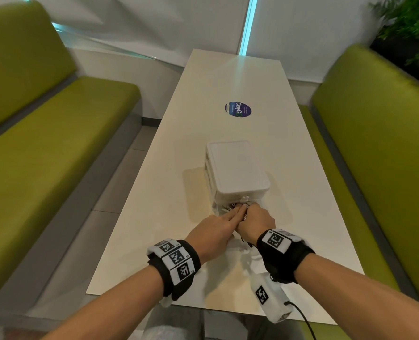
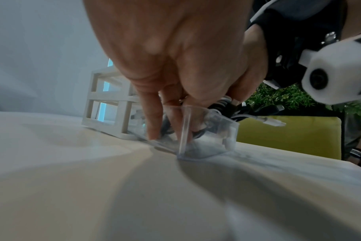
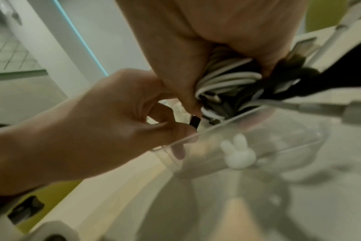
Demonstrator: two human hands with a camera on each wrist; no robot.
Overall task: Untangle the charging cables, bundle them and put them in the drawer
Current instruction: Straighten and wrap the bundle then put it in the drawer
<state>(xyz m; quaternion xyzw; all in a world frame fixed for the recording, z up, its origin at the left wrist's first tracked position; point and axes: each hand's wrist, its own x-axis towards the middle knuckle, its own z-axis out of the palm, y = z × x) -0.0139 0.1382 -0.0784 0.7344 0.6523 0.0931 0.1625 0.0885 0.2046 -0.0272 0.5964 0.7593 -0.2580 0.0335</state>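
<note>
A white drawer unit [image 1: 238, 168] stands mid-table with its lowest clear drawer [image 2: 208, 130] pulled out toward me. My right hand [image 1: 255, 214] grips a coiled bundle of white and black charging cables [image 3: 227, 81] and holds it just over the drawer's rim. A white plug [image 2: 276, 123] sticks out of the bundle to the right. My left hand [image 1: 228, 218] is close beside it. Its fingers [image 2: 155, 120] point fairly straight down into the drawer against black cable loops. The drawer front carries a white bunny knob [image 3: 238, 154].
The long white table [image 1: 203, 119] has a round blue sticker [image 1: 238, 109] beyond the drawer unit. Green benches [image 1: 44, 148] run along both sides, and plants [image 1: 409, 25] stand at the far right. Another person's arm [image 2: 359, 146] shows at the right in the left wrist view.
</note>
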